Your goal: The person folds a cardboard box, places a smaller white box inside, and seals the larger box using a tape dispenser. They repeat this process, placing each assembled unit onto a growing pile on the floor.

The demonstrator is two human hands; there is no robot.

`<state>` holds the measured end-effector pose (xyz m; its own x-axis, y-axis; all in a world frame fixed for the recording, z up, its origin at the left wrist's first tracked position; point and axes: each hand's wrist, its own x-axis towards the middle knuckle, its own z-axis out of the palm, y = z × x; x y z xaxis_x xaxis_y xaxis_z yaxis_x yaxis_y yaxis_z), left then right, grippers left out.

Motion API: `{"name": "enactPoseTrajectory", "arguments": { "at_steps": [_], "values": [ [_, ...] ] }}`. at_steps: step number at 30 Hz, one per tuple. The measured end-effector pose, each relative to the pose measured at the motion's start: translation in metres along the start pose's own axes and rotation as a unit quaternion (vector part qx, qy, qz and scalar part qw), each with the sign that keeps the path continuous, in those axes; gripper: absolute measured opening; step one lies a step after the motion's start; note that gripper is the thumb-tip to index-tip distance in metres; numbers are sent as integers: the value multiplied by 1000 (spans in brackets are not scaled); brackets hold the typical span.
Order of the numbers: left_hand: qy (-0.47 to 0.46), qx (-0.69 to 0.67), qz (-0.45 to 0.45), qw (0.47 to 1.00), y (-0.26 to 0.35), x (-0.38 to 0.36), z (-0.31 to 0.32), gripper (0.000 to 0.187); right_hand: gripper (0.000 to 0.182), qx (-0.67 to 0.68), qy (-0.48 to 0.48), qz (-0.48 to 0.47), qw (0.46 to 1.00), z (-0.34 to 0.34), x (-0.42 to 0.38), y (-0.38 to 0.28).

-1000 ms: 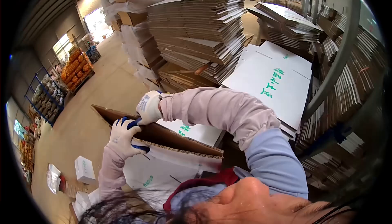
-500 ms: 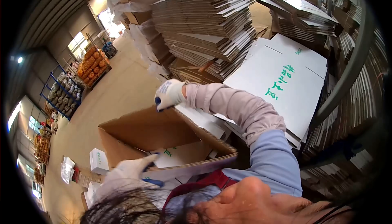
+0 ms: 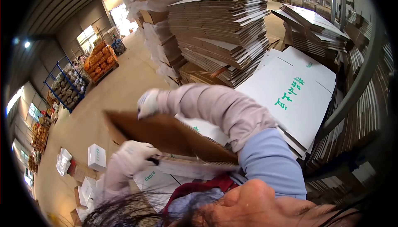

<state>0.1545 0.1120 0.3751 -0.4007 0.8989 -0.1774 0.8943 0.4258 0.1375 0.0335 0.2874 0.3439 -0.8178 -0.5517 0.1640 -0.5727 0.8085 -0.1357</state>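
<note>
A partly opened cardboard box (image 3: 166, 134), brown inside, is tilted in front of my body and slightly blurred. My left hand (image 3: 137, 155), in a white glove, grips its near edge, fingers closed around the cardboard. Above the far edge, my right hand (image 3: 148, 104), gloved too, is closed on that side's upper rim; its fingertips are partly hidden. White flattened boxes with green print (image 3: 153, 181) lie below the box near my body. To the right rests a stack of white flat boxes (image 3: 290, 90) with green lettering.
A tall stack of folded cardboard (image 3: 219, 24) stands ahead, wrapped goods behind it. A curved metal bar (image 3: 356, 90) runs along the right, beside more flattened boxes. On the floor at left are a small white box (image 3: 97, 156) and loaded carts (image 3: 66, 87).
The box's opening has narrowed as its two long sides came closer together. My right hand moved left and slightly down; my left hand moved up, onto the near edge.
</note>
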Motion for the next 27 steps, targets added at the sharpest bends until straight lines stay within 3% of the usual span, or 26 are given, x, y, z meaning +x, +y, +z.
{"name": "enactPoseTrajectory", "arguments": {
  "at_steps": [1, 3, 5, 6, 7, 8, 9, 10, 11, 13, 15, 16, 17, 18, 19, 20, 21, 23, 24, 25, 26, 27],
  "values": [
    [8, -28, -33, 999, -1, -15, -20, 25, 43, 5, 38, 17, 999, -9, -1, 25],
    [-19, -80, -79, 994, -41, -50, -37, 26, 39, -2, 5, 78, 997, -54, -36, 47],
    [-56, -136, -208, 967, -102, -84, -44, 30, 38, 41, -49, 139, 988, -72, -74, 53],
    [-60, -139, -208, 966, -106, -82, -42, 30, 37, -12, -22, 99, 995, -60, -88, 55],
    [-129, -135, -299, 936, -108, -78, -38, 33, 37, -61, 5, 61, 996, -40, -100, 48],
    [-193, -126, -385, 894, -114, -72, -35, 37, 36, -87, -48, 69, 993, -23, -104, 32],
    [-252, -225, -215, 916, -139, -70, -25, 57, 35, 34, -56, 59, 996, -19, -107, 30],
    [-228, -283, -173, 915, -157, -73, -20, 64, 33, 5, -56, 78, 995, -18, -109, 25],
    [-202, -341, -130, 909, -135, -61, -29, 72, 32, -27, -57, 95, 993, -24, -110, 18],
    [-117, -601, -103, 784, -82, -33, -34, 73, 31, -15, -43, 93, 995, -21, -105, 22],
    [-144, -647, -160, 731, -40, 6, -20, 68, 31, -5, -39, 91, 995, -19, -104, 22],
    [-143, -476, -135, 857, -11, 24, -13, 65, 31, -14, -52, 92, 994, -23, -103, 17],
    [-138, -284, -105, 943, 16, 38, -5, 62, 31, -20, -65, 91, 993, -26, -103, 13],
    [-187, -184, -136, 955, 35, 50, 4, 58, 31, -32, -51, 81, 995, -26, -105, 13],
    [-234, -84, -163, 955, 44, 58, 12, 53, 31, -25, -54, 78, 995, -24, -104, 15],
    [-312, -118, -178, 926, 36, 64, 11, 50, 30, -21, -60, 89, 994, -23, -104, 21],
    [-286, -296, -216, 885, 1, 55, 32, 51, 29, -17, -64, 101, 993, -24, -103, 26],
    [-202, -524, -282, 778, -42, 35, 64, 64, 31, -5, -58, 91, 994, -21, -102, 29],
    [-203, -522, -287, 777, -61, 47, 78, 64, 32, -25, -51, 91, 994, -21, -97, 27],
    [-338, -246, -250, 873, -82, 66, 88, 64, 33, -41, -43, 98, 993, -21, -93, 26],
    [-439, 49, -185, 878, -93, 76, 90, 64, 35, -43, -71, 116, 990, -22, -91, 23],
    [-435, 34, -243, 866, -54, 91, 66, 46, 35, -40, -75, 109, 990, -19, -92, 22]
  ]
}}
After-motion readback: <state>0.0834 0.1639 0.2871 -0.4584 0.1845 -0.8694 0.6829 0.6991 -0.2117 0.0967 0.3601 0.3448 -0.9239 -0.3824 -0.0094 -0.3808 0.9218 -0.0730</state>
